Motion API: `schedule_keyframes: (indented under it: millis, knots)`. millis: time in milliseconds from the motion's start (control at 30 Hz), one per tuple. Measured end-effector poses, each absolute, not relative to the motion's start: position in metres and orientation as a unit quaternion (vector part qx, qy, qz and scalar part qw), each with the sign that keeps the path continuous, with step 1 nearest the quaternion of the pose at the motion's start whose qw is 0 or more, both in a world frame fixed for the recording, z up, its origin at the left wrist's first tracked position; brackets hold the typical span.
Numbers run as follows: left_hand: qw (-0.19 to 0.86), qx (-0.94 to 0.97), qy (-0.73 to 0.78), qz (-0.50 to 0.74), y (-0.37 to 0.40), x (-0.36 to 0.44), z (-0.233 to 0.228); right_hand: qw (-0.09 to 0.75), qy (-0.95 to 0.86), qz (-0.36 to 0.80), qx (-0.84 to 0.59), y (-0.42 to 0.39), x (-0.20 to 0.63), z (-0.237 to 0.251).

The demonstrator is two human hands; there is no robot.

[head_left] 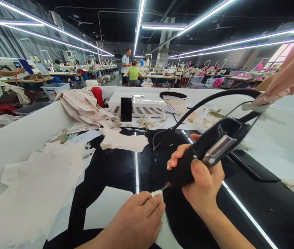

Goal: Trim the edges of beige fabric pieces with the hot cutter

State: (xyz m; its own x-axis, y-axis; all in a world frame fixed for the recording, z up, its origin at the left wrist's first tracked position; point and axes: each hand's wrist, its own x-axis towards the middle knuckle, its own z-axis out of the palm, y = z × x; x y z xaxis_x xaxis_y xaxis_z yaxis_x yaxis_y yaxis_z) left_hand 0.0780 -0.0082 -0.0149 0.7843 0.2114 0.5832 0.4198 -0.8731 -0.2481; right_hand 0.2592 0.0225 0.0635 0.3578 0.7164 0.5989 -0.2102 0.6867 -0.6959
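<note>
My right hand (201,186) is wrapped round a black corded hand tool (188,166) with a metal lever on its side; its exact kind I cannot tell. The tool's narrow metal tip (166,186) points down-left and meets the edge of a small pale fabric piece (157,193), or comes very close to it. With fingers together and curled, my left hand (141,218) grips and presses that piece at its end. A white curved strip (166,231) shows below my left fingers. Left of them, a white flat sheet (107,204) lies on the glossy black work surface (115,166).
Pale cut fabric pieces (40,186) cover the left side. A small fabric stack (123,141), a phone (126,109) and a vented white box (139,103) stand ahead. The tool's black cable (204,103) arcs overhead right. Low white walls (279,103) border the table; people sew beyond.
</note>
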Motion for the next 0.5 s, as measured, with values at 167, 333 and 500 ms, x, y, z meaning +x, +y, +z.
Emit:
schedule_keyframes:
  millis: [167,333,500]
  knots:
    - [0.195,-0.934,-0.168,-0.247,-0.0090,0.0777,-0.0153,0.781,-0.482,0.295,-0.266,0.0214,0.2604,0.0607]
    - [0.189,-0.928,-0.169,-0.273,-0.0094,0.0781,-0.0143,0.766,-0.497,0.283,-0.295,0.0205,0.2611,0.0582]
    - [0.181,-0.928,-0.169,-0.276,-0.0092,0.0790,-0.0156,0.779,-0.484,0.283,-0.281,0.0225,0.2592,0.0602]
